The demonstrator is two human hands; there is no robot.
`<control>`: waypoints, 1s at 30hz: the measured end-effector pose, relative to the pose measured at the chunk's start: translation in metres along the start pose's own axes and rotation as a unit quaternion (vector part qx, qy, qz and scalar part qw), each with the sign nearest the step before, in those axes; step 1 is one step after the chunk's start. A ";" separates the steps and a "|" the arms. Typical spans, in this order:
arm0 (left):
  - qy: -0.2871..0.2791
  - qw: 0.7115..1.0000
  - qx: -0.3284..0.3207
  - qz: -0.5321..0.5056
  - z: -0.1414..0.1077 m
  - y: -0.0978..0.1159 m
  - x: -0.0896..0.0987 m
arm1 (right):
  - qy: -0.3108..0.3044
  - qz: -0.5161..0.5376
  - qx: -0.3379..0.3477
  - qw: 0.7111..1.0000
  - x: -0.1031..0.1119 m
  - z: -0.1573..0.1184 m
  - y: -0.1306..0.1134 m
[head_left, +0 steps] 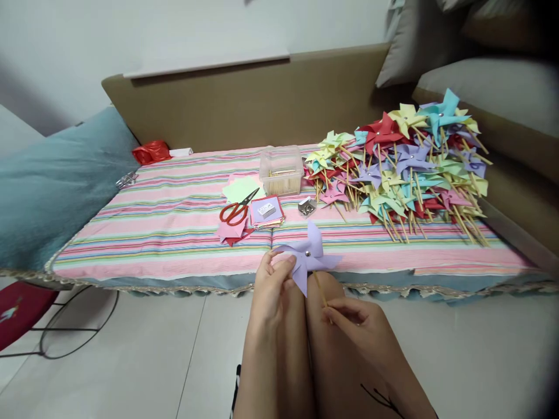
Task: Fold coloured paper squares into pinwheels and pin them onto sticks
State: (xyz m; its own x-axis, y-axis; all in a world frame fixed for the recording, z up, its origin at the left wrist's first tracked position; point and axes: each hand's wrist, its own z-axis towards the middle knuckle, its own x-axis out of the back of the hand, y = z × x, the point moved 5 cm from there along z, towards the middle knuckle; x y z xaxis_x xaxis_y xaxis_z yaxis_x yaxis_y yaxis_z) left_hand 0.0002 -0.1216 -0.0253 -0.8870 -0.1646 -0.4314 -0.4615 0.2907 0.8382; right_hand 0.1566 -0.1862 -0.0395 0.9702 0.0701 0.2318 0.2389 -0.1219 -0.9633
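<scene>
Two hands share one lilac pinwheel point(307, 256), which we see held above the knees point(327, 286), its paper head overlapping our view of the front edge of the striped seat point(144, 227), near the middle. The left hand point(271, 282) pinches one vane between thumb and fingers, probably so the head cannot turn; the right hand point(358, 323) grips the wooden stick point(319, 285) near its lower end, which we take to steady the piece with its pin side facing us.

We suppose the supplies sit mid-seat because both hands can reach them. Nearer the back edge, a clear plastic box point(282, 158) stands open with many slim sticks point(283, 185) inside. Closer to the front edge, a small container point(307, 201) holds shiny metal bits point(308, 209), too small for us to make out. Left of it lies a stack of coloured paper point(257, 217), topped by a little white box point(266, 210) whose contents we cannot tell; it may serve as a weight. Red-handled scissors point(241, 206) rest beside it, tips towards the back edge.

Heaped pinwheels point(413, 157) cover the seat's right end, many sticks pointing to the front edge, apart from the loose supplies, perhaps to avoid mixing. At the back left corner lies a red plastic bag point(151, 152), contents hidden.
</scene>
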 end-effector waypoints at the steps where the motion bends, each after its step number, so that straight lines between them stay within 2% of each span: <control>1: -0.013 1.000 0.008 -0.013 -0.001 -0.001 -0.001 | 0.003 0.000 0.003 1.000 -0.001 -0.001 0.000; 6: -0.057 0.998 0.024 -0.009 -0.009 -0.004 -0.006 | 0.005 0.020 0.010 1.000 -0.007 -0.004 -0.004; 11: -0.025 0.999 0.014 0.028 -0.014 -0.012 -0.009 | 0.006 0.042 0.009 0.999 -0.014 -0.007 -0.012; 17: 0.002 0.994 -0.068 0.089 -0.025 -0.008 -0.020 | 0.030 0.068 0.005 0.997 -0.010 -0.014 -0.015; 23: -0.010 0.982 -0.122 0.141 -0.032 0.003 -0.016 | 0.053 0.066 0.021 0.996 0.004 -0.022 -0.016; 26: -0.030 0.978 -0.109 0.173 -0.038 0.005 -0.021 | 0.058 0.074 0.024 0.995 0.006 -0.025 -0.018; 30: -0.048 0.985 -0.072 0.152 -0.048 0.002 -0.032 | 0.068 0.094 0.029 0.993 0.005 -0.030 -0.022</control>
State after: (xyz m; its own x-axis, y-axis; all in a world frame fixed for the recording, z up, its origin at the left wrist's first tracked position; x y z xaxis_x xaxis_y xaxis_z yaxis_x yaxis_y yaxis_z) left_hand 0.0281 -0.1614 0.0060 -0.9842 0.0008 -0.1770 -0.1741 0.1760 0.9689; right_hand 0.1569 -0.2127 -0.0128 0.9947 -0.0836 0.0597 0.0545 -0.0632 -0.9965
